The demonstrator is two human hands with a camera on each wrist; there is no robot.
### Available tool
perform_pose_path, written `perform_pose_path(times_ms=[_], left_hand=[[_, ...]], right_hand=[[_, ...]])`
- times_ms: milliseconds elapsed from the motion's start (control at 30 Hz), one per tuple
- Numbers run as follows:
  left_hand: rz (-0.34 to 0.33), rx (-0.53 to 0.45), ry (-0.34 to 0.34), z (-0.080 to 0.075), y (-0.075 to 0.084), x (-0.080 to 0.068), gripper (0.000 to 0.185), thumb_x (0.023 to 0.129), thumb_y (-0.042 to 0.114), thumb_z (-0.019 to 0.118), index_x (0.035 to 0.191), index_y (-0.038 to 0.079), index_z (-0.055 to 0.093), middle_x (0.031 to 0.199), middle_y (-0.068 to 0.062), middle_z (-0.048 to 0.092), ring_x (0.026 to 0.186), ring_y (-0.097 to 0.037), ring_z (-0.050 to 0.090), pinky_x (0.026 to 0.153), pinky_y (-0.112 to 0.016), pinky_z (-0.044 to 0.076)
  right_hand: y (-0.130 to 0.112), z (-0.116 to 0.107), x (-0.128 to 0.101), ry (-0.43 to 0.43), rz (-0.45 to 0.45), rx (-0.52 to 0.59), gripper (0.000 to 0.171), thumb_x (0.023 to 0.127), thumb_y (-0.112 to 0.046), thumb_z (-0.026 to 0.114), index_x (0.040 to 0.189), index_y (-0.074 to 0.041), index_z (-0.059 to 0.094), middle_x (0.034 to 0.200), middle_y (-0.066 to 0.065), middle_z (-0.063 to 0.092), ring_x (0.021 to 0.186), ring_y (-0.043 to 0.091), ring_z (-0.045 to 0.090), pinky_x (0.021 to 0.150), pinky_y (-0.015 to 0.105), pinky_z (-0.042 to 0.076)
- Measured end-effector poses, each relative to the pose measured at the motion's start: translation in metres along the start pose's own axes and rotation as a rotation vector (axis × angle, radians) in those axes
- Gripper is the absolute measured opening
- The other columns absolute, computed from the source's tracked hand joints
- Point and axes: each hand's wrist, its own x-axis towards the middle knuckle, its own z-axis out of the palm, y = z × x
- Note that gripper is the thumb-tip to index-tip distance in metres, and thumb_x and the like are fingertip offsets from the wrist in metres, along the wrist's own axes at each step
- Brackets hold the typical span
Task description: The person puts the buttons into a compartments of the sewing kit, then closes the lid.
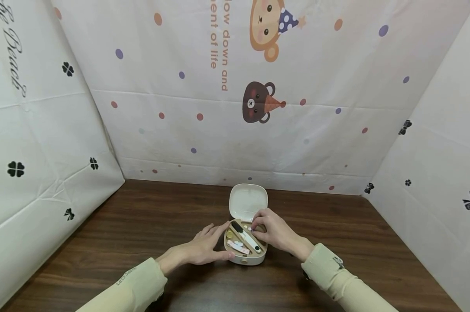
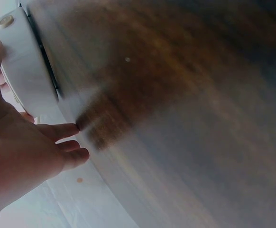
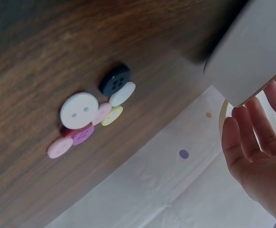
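A white sewing box [image 1: 244, 260] with a tan inner tray stands with its lid [image 1: 248, 200] raised. My left hand [image 1: 203, 247] rests against its left side, fingers straight, thumb along the front wall. My right hand [image 1: 277, 229] reaches into the right compartment, thumb and forefinger pinching a small purple button [image 1: 252, 230]; other fingertips are hidden in the right wrist view. White buttons [image 1: 249, 228] lie by those fingertips. A long black-and-white tool [image 1: 246, 237] crosses the tray's middle. Left of it sit a round yellow item [image 1: 229, 234] and a pink-and-white strip [image 1: 238, 247].
Several loose buttons lie on the brown table beside the box: a large white button [image 3: 79, 110], a dark button [image 3: 115, 80], a purple button [image 3: 83, 135] and pink, yellow and white ones. Printed cloth walls [image 1: 219, 138] border the table at the back and both sides.
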Motion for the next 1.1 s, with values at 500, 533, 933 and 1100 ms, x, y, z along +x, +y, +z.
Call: perform_pose_path(times_ms=[500,533,933,1100], left_hand=[[0.001,0.000,0.007,0.0010,0.0003,-0.0003,0.091,0.087,0.066,0.055,0.155,0.018,0.017,0.156,-0.017,0.030,0.145,-0.046,0.018,0.113,-0.064,0.020],[0.001,-0.002,0.006,0.0011,0.0003,-0.0003,0.091,0.087,0.065,0.055,0.155,0.019,0.017,0.156,-0.017,0.030,0.145,-0.046,0.018,0.113,-0.064,0.020],[-0.002,-0.010,0.003,0.0012,0.0009,-0.0003,0.091,0.087,0.065,0.055,0.156,0.019,0.016,0.157,-0.017,0.029,0.146,-0.045,0.017,0.112,-0.065,0.020],[-0.003,-0.011,0.005,0.0009,0.0007,-0.0006,0.091,0.087,0.065,0.055,0.156,0.019,0.016,0.157,-0.017,0.029,0.146,-0.045,0.017,0.112,-0.065,0.020]], right_hand=[[-0.0011,-0.0025,-0.0017,-0.038,0.041,0.003,0.004,0.081,-0.018,0.078,0.081,-0.017,0.074,0.097,-0.004,0.063,0.094,0.013,0.055,0.082,0.033,0.050],[-0.0011,-0.0023,-0.0019,-0.036,0.039,0.004,0.004,0.081,-0.018,0.078,0.081,-0.017,0.074,0.097,-0.004,0.063,0.094,0.013,0.055,0.081,0.033,0.050],[-0.0003,-0.0034,-0.0037,-0.036,0.039,0.014,0.004,0.081,-0.015,0.077,0.083,-0.016,0.075,0.098,-0.004,0.062,0.095,0.013,0.055,0.081,0.033,0.050],[0.0021,-0.0075,-0.0071,-0.021,0.033,0.025,0.004,0.082,-0.018,0.077,0.084,-0.016,0.074,0.096,-0.004,0.063,0.090,0.011,0.053,0.076,0.029,0.048]])
